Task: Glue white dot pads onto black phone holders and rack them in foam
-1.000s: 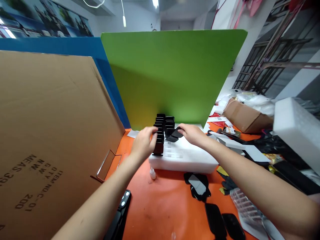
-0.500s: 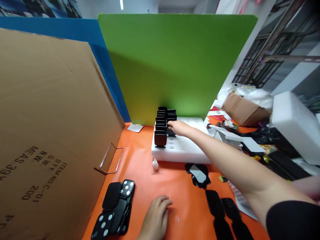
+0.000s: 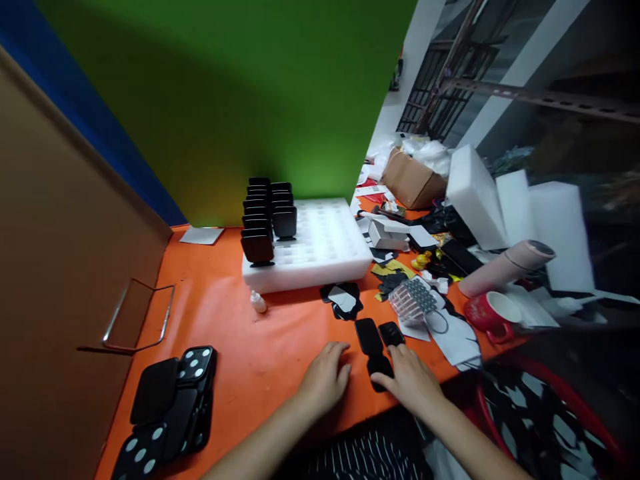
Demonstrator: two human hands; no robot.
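My right hand (image 3: 413, 380) lies over two black double-panel pieces at the table's front right. Its fingertips touch the farther-right black piece (image 3: 391, 333), partly hidden under the hand. The thumb, spread apart from the fingers, rests over the lower panel of the left black piece (image 3: 369, 337). My left hand (image 3: 324, 379) rests on the orange tabletop with fingers loosely bent and apart, holding nothing. Beyond them, a white foam block (image 3: 330, 250) bears two rows of upright black square-ended pieces (image 3: 257, 247) in its left slots.
At the left lies a pile of black pieces (image 3: 155, 393), some white-dotted. A small white bottle (image 3: 258, 302), a wire stand (image 3: 137, 313) and black-and-white cutouts (image 3: 343, 300) lie around. Rightward are a red mug (image 3: 483, 313), a pink flask (image 3: 505, 270) and clutter. A green board (image 3: 240, 100) stands behind.
My right hand has left the foam block and come back to the black pieces at the front right. The view has turned right and down. My left hand stays on the table.
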